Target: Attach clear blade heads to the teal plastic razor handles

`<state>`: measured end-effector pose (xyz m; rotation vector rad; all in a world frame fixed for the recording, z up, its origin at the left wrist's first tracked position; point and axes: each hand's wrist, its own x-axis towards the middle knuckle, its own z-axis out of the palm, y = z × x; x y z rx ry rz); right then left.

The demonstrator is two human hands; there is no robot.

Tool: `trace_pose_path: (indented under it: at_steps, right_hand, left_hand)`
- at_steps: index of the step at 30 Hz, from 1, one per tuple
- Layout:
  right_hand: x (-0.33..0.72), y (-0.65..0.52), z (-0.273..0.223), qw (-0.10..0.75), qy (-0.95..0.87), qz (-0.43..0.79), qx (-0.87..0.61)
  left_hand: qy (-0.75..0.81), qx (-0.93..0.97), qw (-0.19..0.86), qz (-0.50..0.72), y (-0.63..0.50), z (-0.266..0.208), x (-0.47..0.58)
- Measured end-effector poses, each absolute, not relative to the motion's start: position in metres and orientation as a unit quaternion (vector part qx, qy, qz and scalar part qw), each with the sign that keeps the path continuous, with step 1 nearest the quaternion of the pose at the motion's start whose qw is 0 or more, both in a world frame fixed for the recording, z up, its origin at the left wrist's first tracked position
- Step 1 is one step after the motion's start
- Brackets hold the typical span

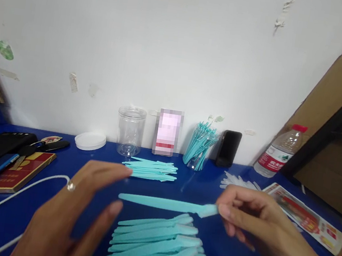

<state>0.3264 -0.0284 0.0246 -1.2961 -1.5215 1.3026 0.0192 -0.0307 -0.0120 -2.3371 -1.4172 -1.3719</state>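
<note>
Between finger and thumb of my right hand (243, 216) is the wide end of a turquoise eyebrow razor (160, 203), held level with its narrow tip to the left. My left hand (73, 211), with a ring on one finger, is open near that tip; thumb and forefinger are apart and hold nothing. Below the held razor lies a pile of similar turquoise razors (157, 245), wide ends to the right. A smaller bundle of turquoise razors (152, 170) lies farther back, just beyond my left fingertips. Pale translucent pieces (238, 182) lie behind my right hand.
Along the wall stand an uncapped clear jar (130, 133), a blurred pink-white screen or card (167, 131), a jar of turquoise sticks (200, 147), a black phone (228, 149) and a water bottle (279, 151). A white lid (90, 141), red box (20, 172) and white cable (11, 201) are left.
</note>
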Motion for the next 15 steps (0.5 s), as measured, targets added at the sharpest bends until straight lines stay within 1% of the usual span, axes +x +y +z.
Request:
trace_pose_path:
  at_steps: [3, 7, 11, 15]
  right_hand:
    - [0.332, -0.018, 0.024, 0.324, -0.601, 0.504, -0.529]
    - [0.327, -0.016, 0.024, 0.268, -0.607, 0.516, -0.542]
    - [0.319, -0.019, 0.026, 0.256, -0.604, 0.515, -0.551]
    - [0.315, -0.019, 0.024, 0.249, -0.605, 0.511, -0.558]
  left_hand:
    - [-0.503, -0.748, 0.007, -0.433, -0.011, -0.002, 0.008]
    - [-0.465, -0.792, -0.034, -0.394, 0.006, -0.012, 0.005]
    - [-0.447, -0.813, -0.049, -0.371, 0.012, -0.024, 0.007]
    - [-0.443, -0.824, -0.041, -0.351, 0.015, -0.024, 0.004]
